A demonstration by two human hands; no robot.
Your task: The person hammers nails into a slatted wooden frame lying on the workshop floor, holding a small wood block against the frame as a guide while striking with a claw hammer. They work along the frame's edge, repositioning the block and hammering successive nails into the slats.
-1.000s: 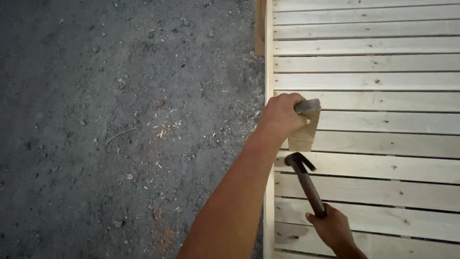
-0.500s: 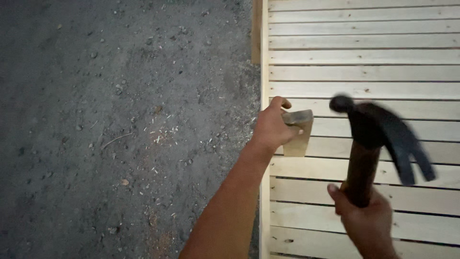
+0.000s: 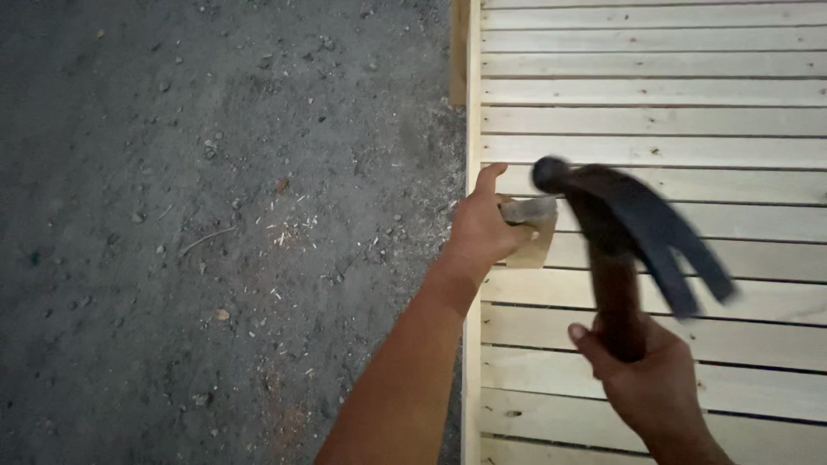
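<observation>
My left hand (image 3: 481, 231) grips a small wooden block (image 3: 534, 234) and presses it against the left edge of a pale slatted wooden panel (image 3: 672, 95). The thumb points up along the panel's side rail. My right hand (image 3: 650, 375) is shut on the brown handle of a claw hammer (image 3: 620, 232), raised above the slats to the right of the block. The hammer's dark head and claws are blurred by motion and hang just right of the block, not touching it.
The slatted panel (image 3: 603, 413) lies flat and fills the right side of the view, with narrow gaps between its boards. Grey gravelly ground (image 3: 215, 215) with wood chips and sawdust lies to the left. A short wooden piece (image 3: 459, 52) stands at the panel's upper left edge.
A second ago the hammer was low near the slats below the block. It has swung up and stays raised, now tilted closer to the block. My left hand keeps holding the block.
</observation>
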